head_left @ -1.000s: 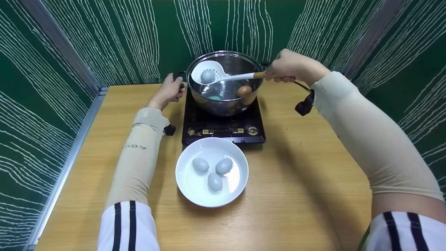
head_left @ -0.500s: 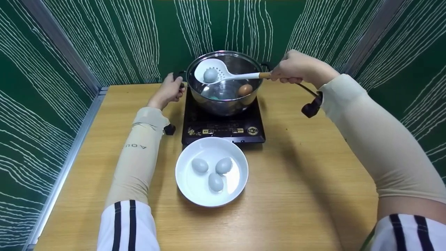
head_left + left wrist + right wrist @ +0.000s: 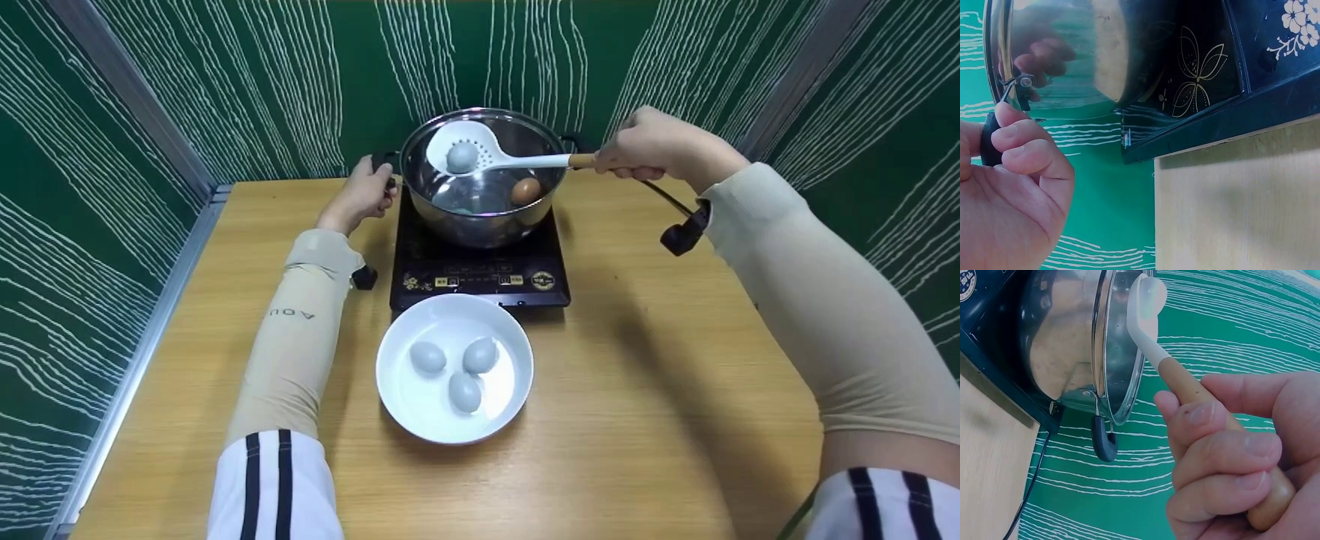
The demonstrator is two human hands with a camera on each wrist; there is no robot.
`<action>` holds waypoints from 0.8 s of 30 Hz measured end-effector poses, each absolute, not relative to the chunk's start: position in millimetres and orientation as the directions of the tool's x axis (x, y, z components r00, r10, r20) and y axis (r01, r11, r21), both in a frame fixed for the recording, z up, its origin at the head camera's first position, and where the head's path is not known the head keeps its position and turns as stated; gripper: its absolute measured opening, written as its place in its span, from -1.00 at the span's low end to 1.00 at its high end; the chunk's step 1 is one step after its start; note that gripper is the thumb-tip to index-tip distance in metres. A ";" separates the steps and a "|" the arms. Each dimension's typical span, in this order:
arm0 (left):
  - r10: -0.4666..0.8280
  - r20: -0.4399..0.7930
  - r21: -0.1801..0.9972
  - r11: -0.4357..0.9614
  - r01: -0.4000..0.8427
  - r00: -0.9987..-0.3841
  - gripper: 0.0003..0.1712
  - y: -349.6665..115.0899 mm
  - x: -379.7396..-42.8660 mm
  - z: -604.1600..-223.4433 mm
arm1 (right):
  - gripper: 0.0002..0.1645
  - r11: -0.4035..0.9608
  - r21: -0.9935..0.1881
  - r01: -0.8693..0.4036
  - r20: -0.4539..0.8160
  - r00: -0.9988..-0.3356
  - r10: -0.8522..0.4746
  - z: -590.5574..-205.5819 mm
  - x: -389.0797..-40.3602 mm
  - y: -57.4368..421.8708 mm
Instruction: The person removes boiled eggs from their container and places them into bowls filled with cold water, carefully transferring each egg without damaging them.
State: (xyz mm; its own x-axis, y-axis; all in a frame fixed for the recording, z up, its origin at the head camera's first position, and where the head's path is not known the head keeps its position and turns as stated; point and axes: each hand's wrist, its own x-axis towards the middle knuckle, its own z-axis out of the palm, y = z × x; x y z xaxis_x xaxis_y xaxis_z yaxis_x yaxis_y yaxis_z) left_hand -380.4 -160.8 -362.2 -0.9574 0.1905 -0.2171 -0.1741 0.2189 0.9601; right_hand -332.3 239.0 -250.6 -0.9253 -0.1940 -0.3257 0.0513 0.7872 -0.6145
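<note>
We judge that the step in hand is lifting one pale egg (image 3: 462, 157) with the slotted spoon (image 3: 532, 161) above the mouth of the steel pot (image 3: 480, 231). The right hand (image 3: 651, 150) has its fingers curled around the wooden handle (image 3: 1179, 379), so the grip is closed and firm-looking. The left hand (image 3: 361, 193) grips the black pot handle (image 3: 988, 140), which probably steadies the pot. For the next move, we think a level spoon and a calm wrist are necessary, because a round egg can roll over the edge.

The egg lies in the head of the spoon, and we find it smooth, bluish-grey and without visible crack. Three similar eggs (image 3: 465, 392) rest in the white bowl (image 3: 411, 397), and a brown egg (image 3: 526, 191) is inside the pot. Whether the spoon touches the rim, we cannot tell.
</note>
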 end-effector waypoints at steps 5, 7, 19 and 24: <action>0.200 -0.242 0.956 0.214 -0.199 -0.949 -0.24 -158.4 -369.5 -348.2 | -0.69 0.773 -0.632 0.058 -0.325 -0.925 -0.197 -251.5 -331.6 242.3; 0.201 -0.247 0.955 0.217 -0.203 -0.948 -0.23 -157.8 -368.1 -346.7 | -0.69 0.772 -0.633 0.056 -0.323 -0.925 -0.198 -251.2 -330.7 243.6; 0.206 -0.246 0.957 0.209 -0.203 -0.947 -0.30 -159.3 -374.8 -352.6 | -0.65 0.785 -0.617 0.048 -0.323 -0.926 -0.197 -249.1 -324.0 247.2; 0.200 -0.231 0.962 0.191 -0.193 -0.952 -0.34 -161.7 -385.4 -366.2 | -0.65 0.791 -0.610 0.043 -0.315 -0.929 -0.193 -248.9 -322.8 248.0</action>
